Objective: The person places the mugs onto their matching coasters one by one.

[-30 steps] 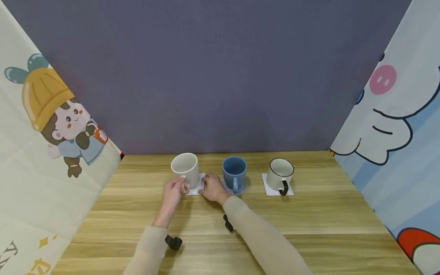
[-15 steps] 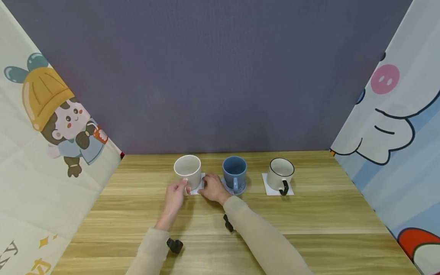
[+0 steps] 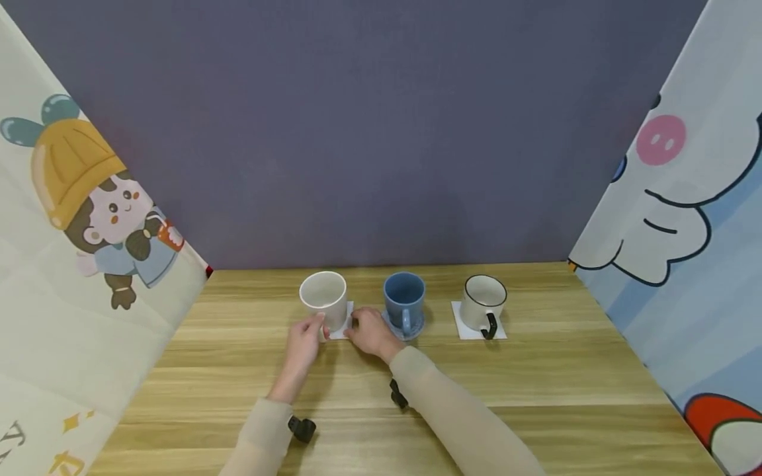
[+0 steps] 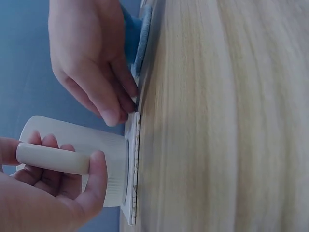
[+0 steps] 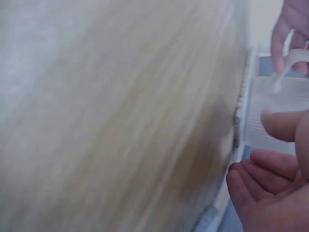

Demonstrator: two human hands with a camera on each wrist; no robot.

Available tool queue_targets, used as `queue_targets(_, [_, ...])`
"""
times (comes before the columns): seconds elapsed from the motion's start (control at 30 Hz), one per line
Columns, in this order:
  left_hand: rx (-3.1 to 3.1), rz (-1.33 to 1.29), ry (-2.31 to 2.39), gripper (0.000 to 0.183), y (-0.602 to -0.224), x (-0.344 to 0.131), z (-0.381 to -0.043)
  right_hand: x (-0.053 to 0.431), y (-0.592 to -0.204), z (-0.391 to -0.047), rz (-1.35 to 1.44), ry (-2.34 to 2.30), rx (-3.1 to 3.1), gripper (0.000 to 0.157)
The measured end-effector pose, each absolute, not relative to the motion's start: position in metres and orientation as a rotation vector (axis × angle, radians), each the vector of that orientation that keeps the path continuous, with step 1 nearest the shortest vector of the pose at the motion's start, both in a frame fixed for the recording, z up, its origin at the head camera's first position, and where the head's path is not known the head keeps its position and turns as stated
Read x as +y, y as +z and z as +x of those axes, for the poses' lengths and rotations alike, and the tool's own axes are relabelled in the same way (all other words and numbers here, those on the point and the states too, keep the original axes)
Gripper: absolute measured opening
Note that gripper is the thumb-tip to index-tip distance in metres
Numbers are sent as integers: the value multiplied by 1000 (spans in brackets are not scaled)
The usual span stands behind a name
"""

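My left hand (image 3: pixel 305 340) grips the handle of a white mug (image 3: pixel 324 291), thumb and fingers around it. The mug stands upright over a square white coaster (image 3: pixel 340 334); in the left wrist view its base is at the coaster's face. My right hand (image 3: pixel 372 330) is at the coaster's right side, fingertips by its edge, thumb apart from the fingers. Whether those fingertips touch the coaster is hard to tell. Just right of that hand, a blue mug (image 3: pixel 405 291) stands on a round blue-grey coaster (image 3: pixel 419 327).
A white mug with a black rim and handle (image 3: pixel 485 297) stands on another square white coaster (image 3: pixel 464 329) to the right. The wooden table (image 3: pixel 357 423) ends at a dark grey panel (image 3: pixel 381 132). Cartoon-printed cloths hang on both sides.
My left hand has shifted the white mug slightly right and toward me, further over the square coaster. My right hand stays beside the coaster's edge.
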State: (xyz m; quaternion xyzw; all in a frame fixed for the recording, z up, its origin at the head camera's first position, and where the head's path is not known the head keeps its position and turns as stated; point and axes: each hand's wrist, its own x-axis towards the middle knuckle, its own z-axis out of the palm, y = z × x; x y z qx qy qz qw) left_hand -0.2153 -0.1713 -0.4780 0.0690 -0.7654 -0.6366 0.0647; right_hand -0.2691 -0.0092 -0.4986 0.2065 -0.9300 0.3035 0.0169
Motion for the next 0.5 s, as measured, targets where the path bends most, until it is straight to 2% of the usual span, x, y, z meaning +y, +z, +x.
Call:
queue_targets(0.2, [-2352,238,-1772,42,-479,-176,-216,-5,-486,-262,647,1031,-2879,12])
queue_targets(0.33, [-2447,203,-1476,41,-476,-178,-216,-1,-478,-256,622,1191,-2874,16])
queue_targets(0.5, [-2602,149,-1110,41,-467,-184,-212,5,-467,-239,636,1374,-2854,12])
